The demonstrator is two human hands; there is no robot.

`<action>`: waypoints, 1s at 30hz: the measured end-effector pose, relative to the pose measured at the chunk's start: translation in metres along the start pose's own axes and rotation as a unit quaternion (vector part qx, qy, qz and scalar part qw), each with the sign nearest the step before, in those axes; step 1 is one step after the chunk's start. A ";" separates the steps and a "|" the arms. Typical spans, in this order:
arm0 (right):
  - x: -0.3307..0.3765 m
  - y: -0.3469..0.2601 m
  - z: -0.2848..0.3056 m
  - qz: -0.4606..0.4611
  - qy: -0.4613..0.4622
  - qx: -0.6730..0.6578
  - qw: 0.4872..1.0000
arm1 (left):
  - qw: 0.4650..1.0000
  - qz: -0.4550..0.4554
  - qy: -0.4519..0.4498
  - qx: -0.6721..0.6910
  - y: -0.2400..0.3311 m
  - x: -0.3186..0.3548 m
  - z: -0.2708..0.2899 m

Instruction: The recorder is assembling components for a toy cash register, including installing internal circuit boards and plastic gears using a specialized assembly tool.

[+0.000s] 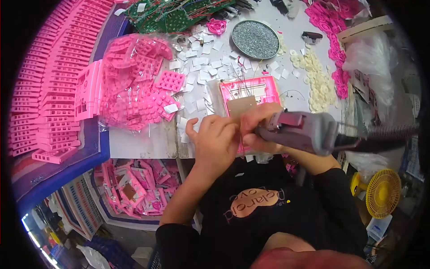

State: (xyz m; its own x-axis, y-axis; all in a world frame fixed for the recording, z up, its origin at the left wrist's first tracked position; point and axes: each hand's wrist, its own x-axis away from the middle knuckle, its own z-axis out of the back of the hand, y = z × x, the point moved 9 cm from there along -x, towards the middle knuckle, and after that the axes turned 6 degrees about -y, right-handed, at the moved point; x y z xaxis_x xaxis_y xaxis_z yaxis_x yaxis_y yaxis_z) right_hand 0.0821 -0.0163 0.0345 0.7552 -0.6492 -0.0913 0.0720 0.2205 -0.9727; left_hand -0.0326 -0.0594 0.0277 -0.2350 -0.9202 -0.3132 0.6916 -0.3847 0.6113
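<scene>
On the table before me lies a pink plastic case (272,85) with a brown board (242,106) and thin wires over it. My left hand (216,140) is at the near edge of this case, fingers bent and fingertips close to my right hand; whatever they pinch is hidden. My right hand (262,122) is closed around a grey and black electric screwdriver (309,132) that lies across it, with a coiled cord (392,131) running off to the right. The screwdriver's tip cannot be seen.
A round dish (255,39) of small metal screws stands beyond the case. White paper squares (206,62) lie scattered leftward, beside a clear bag (134,80) of pink parts. Cream discs (316,80) lie right. Stacked pink cases (53,89) fill the far left; a yellow fan (383,193) stands lower right.
</scene>
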 end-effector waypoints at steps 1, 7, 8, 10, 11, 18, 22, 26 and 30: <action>-0.001 -0.001 0.002 0.022 0.012 -0.020 0.999 | 1.000 -0.008 0.001 -0.005 0.000 0.003 -0.004; -0.014 -0.037 0.015 0.169 0.062 -0.205 0.962 | 0.999 0.005 0.017 0.041 0.001 0.000 -0.008; -0.014 -0.037 0.013 0.171 0.061 -0.207 0.961 | 0.998 0.003 0.019 0.054 0.000 0.000 -0.007; -0.015 -0.036 0.011 0.168 0.060 -0.205 0.962 | 0.998 -0.001 0.038 0.048 -0.002 0.001 -0.005; -0.017 -0.037 0.011 0.169 0.059 -0.204 0.963 | 0.998 -0.003 0.048 0.044 -0.003 0.001 -0.004; -0.036 -0.018 0.020 0.178 0.119 -0.134 0.968 | 0.995 0.058 0.078 -0.011 -0.007 -0.001 0.010; -0.043 -0.003 0.021 0.098 0.148 -0.126 0.976 | 0.992 0.081 -0.090 -0.035 0.001 0.035 -0.012; -0.047 -0.008 0.013 0.097 0.134 -0.032 0.986 | 0.988 0.090 -0.120 -0.024 -0.001 0.060 -0.030; -0.054 -0.008 0.008 0.044 0.103 -0.009 0.994 | 0.978 0.095 -0.151 0.111 -0.007 0.056 -0.008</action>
State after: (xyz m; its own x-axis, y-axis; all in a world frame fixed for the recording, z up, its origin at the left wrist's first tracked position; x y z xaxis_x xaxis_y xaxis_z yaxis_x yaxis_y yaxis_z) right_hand 0.0459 0.0226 0.0484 0.6079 -0.7640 -0.2160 -0.0008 0.2714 -0.9625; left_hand -0.0452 -0.1078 -0.0004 -0.3313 -0.9431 0.0294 0.5848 -0.1808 0.7908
